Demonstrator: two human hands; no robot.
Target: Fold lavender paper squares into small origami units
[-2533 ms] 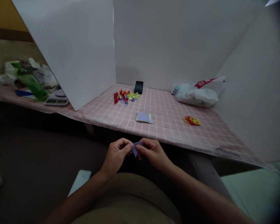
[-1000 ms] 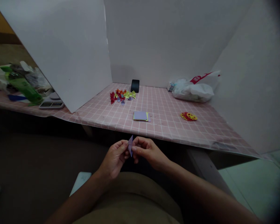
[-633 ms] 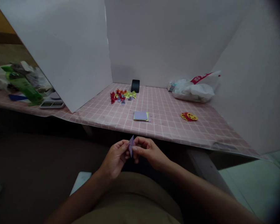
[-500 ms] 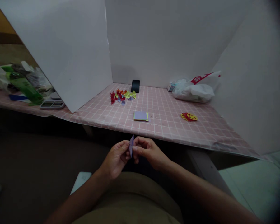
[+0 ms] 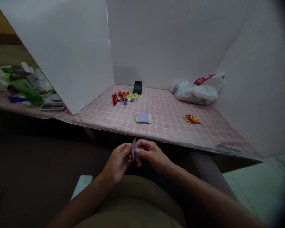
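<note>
A small folded piece of purple paper [image 5: 133,149] is held upright between my two hands, just in front of the table's near edge. My left hand [image 5: 118,161] pinches its left side between thumb and fingers. From the right, my right hand [image 5: 152,154] grips it with thumb and bent fingers. On the table beyond lies a stack of square coloured paper sheets [image 5: 143,118], a purple one on top. Farther back, several folded paper pieces [image 5: 124,97] in red, orange, yellow and purple sit in a cluster.
On the pink checked tablecloth [image 5: 163,110] are a black phone-like object [image 5: 137,87], a white plastic bag [image 5: 197,93] and red and yellow cut-out pieces [image 5: 192,119]. White panels [image 5: 171,41] enclose the table. Left are a green bottle [image 5: 26,89] and a scale [image 5: 53,105]. A white device [image 5: 82,184] lies near my left forearm.
</note>
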